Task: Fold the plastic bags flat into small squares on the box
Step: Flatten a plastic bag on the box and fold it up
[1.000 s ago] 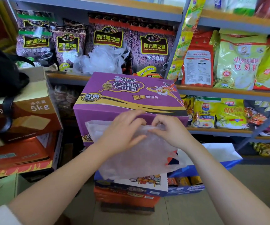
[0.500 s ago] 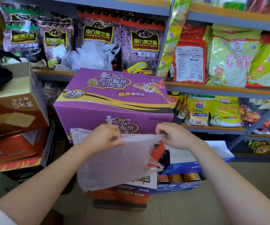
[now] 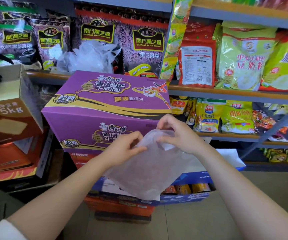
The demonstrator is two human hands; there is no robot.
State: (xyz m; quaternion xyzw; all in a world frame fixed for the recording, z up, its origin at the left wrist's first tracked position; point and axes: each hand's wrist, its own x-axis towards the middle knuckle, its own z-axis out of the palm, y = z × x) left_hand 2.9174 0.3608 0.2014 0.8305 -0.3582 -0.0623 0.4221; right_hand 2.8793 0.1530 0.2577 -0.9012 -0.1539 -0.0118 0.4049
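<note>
A thin translucent plastic bag (image 3: 146, 172) hangs in the air in front of the purple noodle box (image 3: 105, 108), below its top face. My left hand (image 3: 124, 148) pinches the bag's upper left edge. My right hand (image 3: 176, 134) pinches the upper right edge close beside it, so the top of the bag is bunched between both hands. The rest of the bag droops down and to the right. A heap of crumpled clear plastic bags (image 3: 89, 58) lies on the shelf behind the box.
Shelves (image 3: 226, 94) of packaged food run behind and to the right. A brown 5kg carton (image 3: 10, 118) stands at the left over red cartons. Blue and orange boxes (image 3: 188, 193) are stacked under the purple box. Floor shows at the lower right.
The bag came off the box top and now hangs in front of it. My hands first spread its upper edge wide, then drew close together and shifted to the right.
</note>
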